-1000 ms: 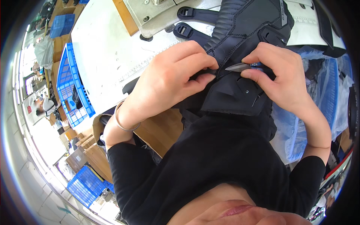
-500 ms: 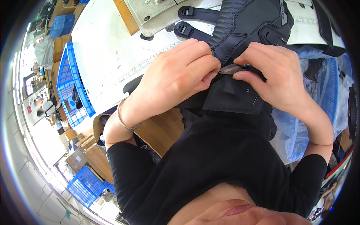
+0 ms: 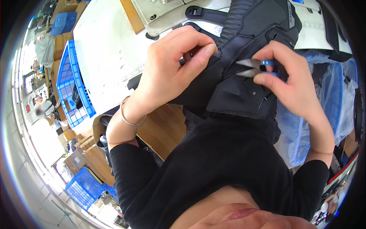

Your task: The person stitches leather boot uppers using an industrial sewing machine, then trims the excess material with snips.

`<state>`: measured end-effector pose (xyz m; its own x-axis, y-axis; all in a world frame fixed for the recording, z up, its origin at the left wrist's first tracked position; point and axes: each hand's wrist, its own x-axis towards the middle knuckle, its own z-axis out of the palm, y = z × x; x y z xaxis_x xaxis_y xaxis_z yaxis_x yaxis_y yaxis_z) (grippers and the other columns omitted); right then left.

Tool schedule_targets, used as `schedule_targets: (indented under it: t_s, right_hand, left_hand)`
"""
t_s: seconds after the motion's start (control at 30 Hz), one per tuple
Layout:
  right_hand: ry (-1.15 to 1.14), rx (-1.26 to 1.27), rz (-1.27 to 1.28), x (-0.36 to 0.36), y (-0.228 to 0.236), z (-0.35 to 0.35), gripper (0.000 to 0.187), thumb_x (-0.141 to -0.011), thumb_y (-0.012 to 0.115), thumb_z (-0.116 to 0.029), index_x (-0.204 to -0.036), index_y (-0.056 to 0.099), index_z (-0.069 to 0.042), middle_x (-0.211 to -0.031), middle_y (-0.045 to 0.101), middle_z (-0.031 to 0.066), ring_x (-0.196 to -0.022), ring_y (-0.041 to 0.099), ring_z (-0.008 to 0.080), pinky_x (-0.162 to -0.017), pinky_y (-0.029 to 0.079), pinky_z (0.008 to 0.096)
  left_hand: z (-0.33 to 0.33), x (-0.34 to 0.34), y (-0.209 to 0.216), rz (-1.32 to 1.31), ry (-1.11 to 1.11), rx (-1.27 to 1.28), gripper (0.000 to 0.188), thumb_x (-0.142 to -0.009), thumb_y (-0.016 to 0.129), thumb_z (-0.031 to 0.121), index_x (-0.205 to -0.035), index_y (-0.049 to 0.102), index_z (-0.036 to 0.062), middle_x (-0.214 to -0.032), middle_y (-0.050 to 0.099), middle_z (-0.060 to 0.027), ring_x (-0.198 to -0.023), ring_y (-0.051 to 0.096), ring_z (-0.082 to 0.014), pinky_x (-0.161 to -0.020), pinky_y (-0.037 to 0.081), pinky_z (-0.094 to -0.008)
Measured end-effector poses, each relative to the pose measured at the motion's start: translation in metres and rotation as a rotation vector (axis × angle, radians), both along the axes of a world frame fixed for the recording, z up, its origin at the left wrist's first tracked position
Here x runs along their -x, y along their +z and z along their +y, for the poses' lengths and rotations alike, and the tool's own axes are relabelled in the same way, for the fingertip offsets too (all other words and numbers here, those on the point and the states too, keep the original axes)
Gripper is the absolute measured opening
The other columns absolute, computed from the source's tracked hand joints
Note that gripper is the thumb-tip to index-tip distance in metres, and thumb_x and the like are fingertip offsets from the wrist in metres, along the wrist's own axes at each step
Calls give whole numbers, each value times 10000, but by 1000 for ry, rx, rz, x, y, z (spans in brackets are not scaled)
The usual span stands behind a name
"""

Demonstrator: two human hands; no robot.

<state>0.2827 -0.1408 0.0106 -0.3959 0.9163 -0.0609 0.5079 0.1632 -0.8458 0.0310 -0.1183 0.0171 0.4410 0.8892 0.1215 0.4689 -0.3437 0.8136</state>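
A black stitched boot upper [image 3: 259,23] with padded ribs lies across the table's near edge, its lower flap hanging toward my lap. In my right hand [image 3: 291,78] is a pair of thread snips [image 3: 247,63] with blue on the handles. Its two pointed blades stand apart over the seam, tips toward the left. My left hand [image 3: 175,63] hovers over the upper's left side, thumb and forefinger pinched together; whatever lies between them is too small to make out. Beyond that hand, a black buckle strap [image 3: 207,15] reaches left from the upper.
The white table [image 3: 103,49] carries a ruler strip along its near edge and a machine base [image 3: 167,17] at the back. A blue crate [image 3: 74,87] stands to the left. On the right is a blue basket [image 3: 335,91] lined with clear plastic. Cardboard [image 3: 164,128] is below the table.
My left hand has drawn back up and left from the snips. The right hand has shifted slightly right, and the snips' blades have spread apart. The upper has moved slightly to the right.
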Motion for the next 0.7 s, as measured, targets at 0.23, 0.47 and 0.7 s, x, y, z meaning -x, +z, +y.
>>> schedule_targets:
  t_s: [0.23,0.47,0.7]
  right_hand:
    - [246,-424,-287,19,9,-34,756,-517,828,-362,-1202,596,-144,-806,487,1,-670,531,183,-642,353,333]
    - [220,-604,-316,35,-11,-45,762,-476,811,-249,-1202,619,-118,-725,412,-14,-558,489,127,-552,330,282]
    - [-76,-894,58,25,-35,-58,433,-753,640,39,-1174,554,93,-921,640,153,-526,547,132,-522,442,245]
  left_hand:
    - [-1,0,-3,-139,93,118,118,-873,584,-62,-939,658,2,-846,607,-22,-715,558,-44,-623,449,-167]
    - [-3,7,-4,-60,-38,-74,185,-824,611,-82,-973,669,11,-855,632,-13,-735,581,-57,-624,472,-198]
    - [-9,14,-10,-3,-189,-403,201,-714,695,-61,-886,671,41,-770,623,-47,-674,589,-197,-604,484,-281]
